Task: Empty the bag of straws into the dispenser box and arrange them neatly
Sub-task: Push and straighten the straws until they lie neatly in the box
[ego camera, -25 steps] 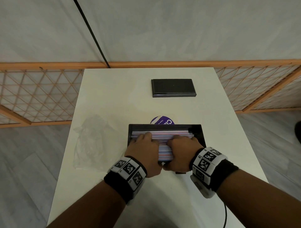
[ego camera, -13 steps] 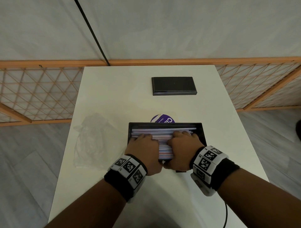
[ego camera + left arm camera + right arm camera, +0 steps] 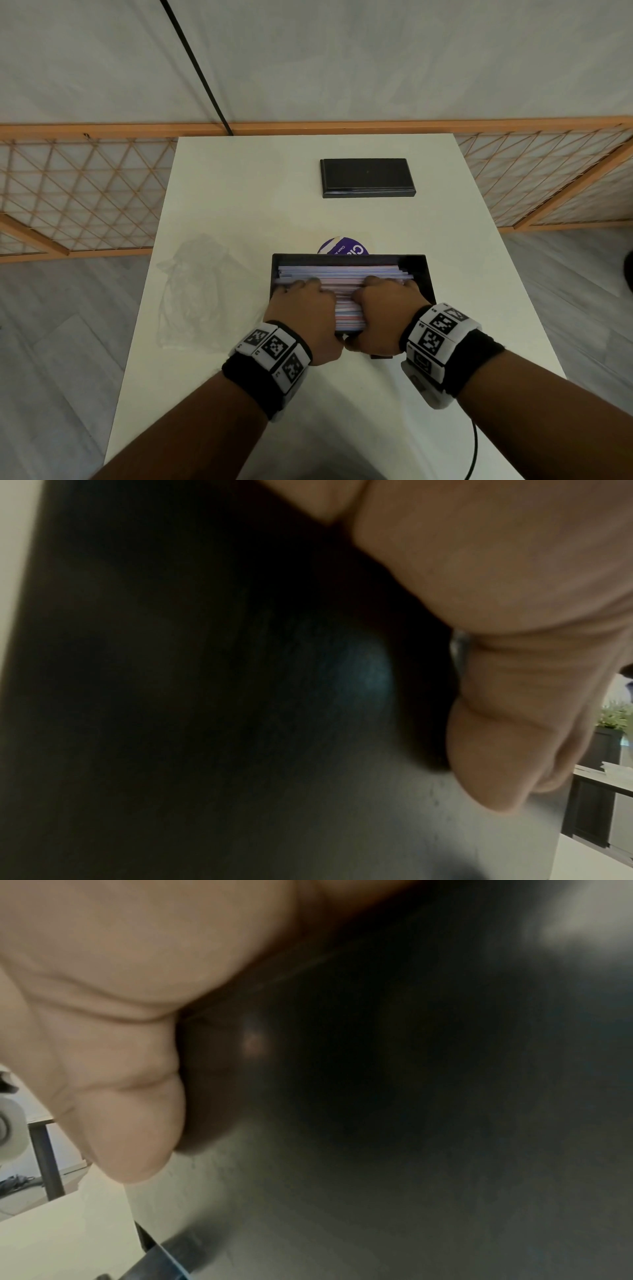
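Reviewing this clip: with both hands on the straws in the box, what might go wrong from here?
Two risks, both judgement calls. The left hand and right hand press on the straws inside the dispenser box; hard pressure may bend or kink them. Some straw ends at the right look uneven, so they might jam against the wall or stay crooked.

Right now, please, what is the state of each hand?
Left hand: fingers laid over the straws in the box, thumb against its front; no clear grip.
Right hand: the same, on the right side.
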